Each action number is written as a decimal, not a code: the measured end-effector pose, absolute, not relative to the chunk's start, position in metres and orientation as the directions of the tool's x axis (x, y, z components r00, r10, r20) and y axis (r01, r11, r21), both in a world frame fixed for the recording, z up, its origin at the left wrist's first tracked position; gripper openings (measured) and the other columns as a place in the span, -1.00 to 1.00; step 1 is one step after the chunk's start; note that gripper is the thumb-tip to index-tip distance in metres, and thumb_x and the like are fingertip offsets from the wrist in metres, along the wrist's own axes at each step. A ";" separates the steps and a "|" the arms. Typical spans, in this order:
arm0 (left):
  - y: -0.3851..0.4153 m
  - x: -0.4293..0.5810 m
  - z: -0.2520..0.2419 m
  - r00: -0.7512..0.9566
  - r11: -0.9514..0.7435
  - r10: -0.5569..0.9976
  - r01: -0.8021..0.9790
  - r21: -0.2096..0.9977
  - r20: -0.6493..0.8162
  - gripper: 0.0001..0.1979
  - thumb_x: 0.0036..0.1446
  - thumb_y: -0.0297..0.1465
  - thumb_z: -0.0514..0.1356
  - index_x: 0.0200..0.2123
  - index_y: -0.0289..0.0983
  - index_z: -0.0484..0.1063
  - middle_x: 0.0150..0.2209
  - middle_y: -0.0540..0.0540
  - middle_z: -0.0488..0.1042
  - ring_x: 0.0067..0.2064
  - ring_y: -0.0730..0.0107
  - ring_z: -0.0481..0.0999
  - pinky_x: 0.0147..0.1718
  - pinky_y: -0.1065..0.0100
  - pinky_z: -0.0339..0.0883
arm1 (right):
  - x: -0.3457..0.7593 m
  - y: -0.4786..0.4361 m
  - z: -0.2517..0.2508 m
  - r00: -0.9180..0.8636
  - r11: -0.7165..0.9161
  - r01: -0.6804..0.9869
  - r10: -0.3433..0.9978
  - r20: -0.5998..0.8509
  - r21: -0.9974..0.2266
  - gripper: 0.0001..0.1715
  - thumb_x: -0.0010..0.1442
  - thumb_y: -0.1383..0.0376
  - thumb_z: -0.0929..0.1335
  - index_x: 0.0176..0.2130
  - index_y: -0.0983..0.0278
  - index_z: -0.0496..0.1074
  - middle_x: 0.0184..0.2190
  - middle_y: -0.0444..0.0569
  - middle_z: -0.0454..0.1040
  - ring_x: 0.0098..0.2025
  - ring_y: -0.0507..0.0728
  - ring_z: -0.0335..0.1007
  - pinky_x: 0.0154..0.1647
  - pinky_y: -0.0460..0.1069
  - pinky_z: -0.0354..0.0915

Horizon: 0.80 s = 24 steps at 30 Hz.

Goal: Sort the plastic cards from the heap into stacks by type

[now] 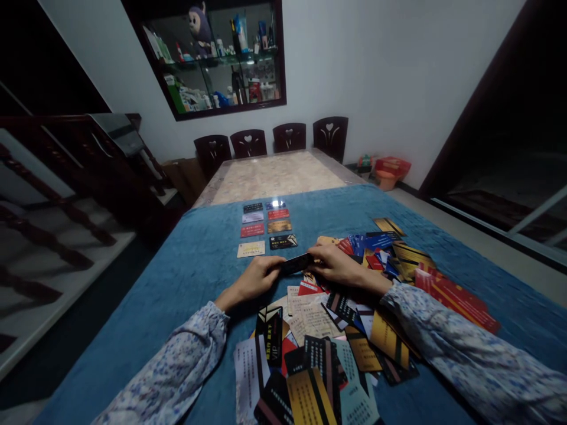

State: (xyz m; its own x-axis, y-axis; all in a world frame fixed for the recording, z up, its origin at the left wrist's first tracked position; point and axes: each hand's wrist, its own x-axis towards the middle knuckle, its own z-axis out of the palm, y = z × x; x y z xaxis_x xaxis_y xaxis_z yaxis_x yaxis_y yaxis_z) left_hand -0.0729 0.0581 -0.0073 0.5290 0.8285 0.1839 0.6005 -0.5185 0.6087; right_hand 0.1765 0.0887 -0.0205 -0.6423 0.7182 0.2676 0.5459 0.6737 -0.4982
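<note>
A black card is held level between both hands, just above the near edge of the laid-out cards. My left hand pinches its left end. My right hand grips the opposite end, over the edge of the loose pile. Beyond the hands, several cards lie in two neat columns, among them a black VIP card, a cream card, a gold card and a red card. Below and right of my hands spreads a jumbled heap of cards, many overlapping.
A blue cloth covers the near part of the long table; its far marble-patterned top shows. A red packet lies at the right. Dark chairs stand at the far end, below a wall shelf. A wooden railing runs along the left.
</note>
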 end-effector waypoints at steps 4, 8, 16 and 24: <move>0.058 -0.072 -0.008 0.537 -0.532 0.821 0.598 0.599 0.194 -0.70 0.16 -0.55 0.05 -0.15 -0.30 0.55 -0.22 -0.09 0.61 -0.22 0.34 0.56 -0.15 0.33 0.39 | 0.175 0.088 -0.019 -0.636 0.661 0.556 0.728 0.253 -0.504 -0.91 0.17 0.40 0.35 -0.39 0.29 0.41 -0.39 0.01 0.47 -0.23 0.17 0.37 -0.22 -0.01 0.26; 0.056 -0.072 -0.007 0.531 -0.522 0.828 0.613 0.593 0.180 -0.70 0.14 -0.58 0.06 -0.15 -0.31 0.55 -0.24 -0.08 0.61 -0.24 0.35 0.55 -0.18 0.34 0.39 | 0.174 0.085 -0.012 -0.619 0.667 0.565 0.732 0.284 -0.486 -0.91 0.17 0.40 0.36 -0.39 0.28 0.43 -0.41 -0.03 0.48 -0.29 0.15 0.35 -0.21 0.01 0.22; 0.055 -0.075 0.006 0.450 -0.540 0.836 0.572 0.617 0.315 -0.73 0.10 -0.51 0.14 -0.13 -0.32 0.53 -0.19 -0.13 0.62 -0.17 0.30 0.58 -0.16 0.31 0.41 | 0.173 0.087 -0.003 -0.576 0.723 0.499 0.688 0.441 -0.477 -0.88 0.26 0.33 0.32 -0.25 0.28 0.47 -0.32 0.01 0.48 -0.22 0.16 0.30 -0.16 0.04 0.20; 0.047 -0.075 0.024 0.284 -0.583 0.805 0.542 0.605 0.521 -0.82 0.14 -0.38 0.20 -0.19 -0.28 0.49 -0.28 -0.07 0.59 -0.29 0.38 0.51 -0.29 0.38 0.33 | 0.146 0.089 0.012 -0.688 0.804 0.558 0.587 0.426 -0.206 -0.89 0.25 0.32 0.37 -0.17 0.26 0.47 -0.23 0.06 0.55 -0.14 0.19 0.29 -0.16 0.04 0.08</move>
